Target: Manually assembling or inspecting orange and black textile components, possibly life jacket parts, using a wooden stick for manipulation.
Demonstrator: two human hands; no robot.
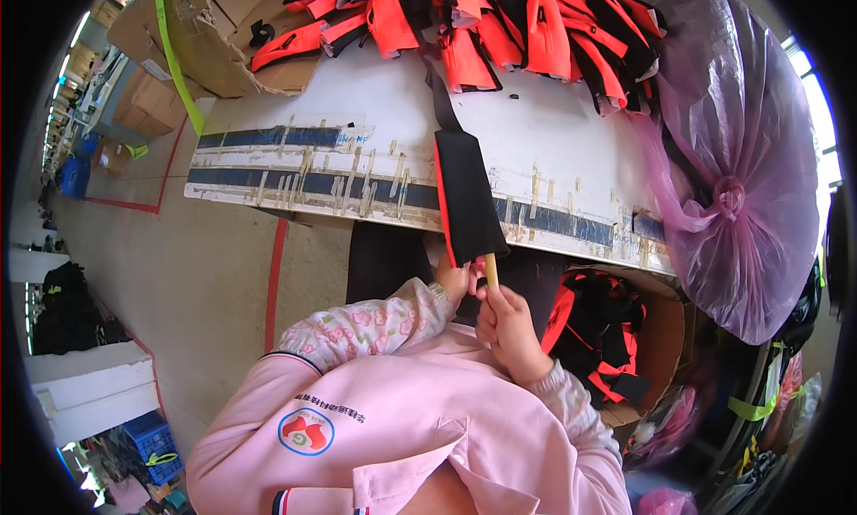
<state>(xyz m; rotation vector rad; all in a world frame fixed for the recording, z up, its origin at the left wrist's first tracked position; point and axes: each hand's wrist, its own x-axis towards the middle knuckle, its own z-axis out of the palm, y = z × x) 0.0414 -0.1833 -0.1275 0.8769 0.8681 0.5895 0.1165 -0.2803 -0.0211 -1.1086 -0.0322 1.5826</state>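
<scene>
Workshop floor and bench seen from above.
A white worktable with dark blue strips and tape remnants along its edge runs just beyond the grip. A heap of orange-and-black fabric pieces lies at its far side, a torn cardboard box to the far left. A tied pink plastic bag bulges to the right; an open carton sits just right and below. Grey concrete floor with red lines spreads left; daylight enters at the right rim.
</scene>
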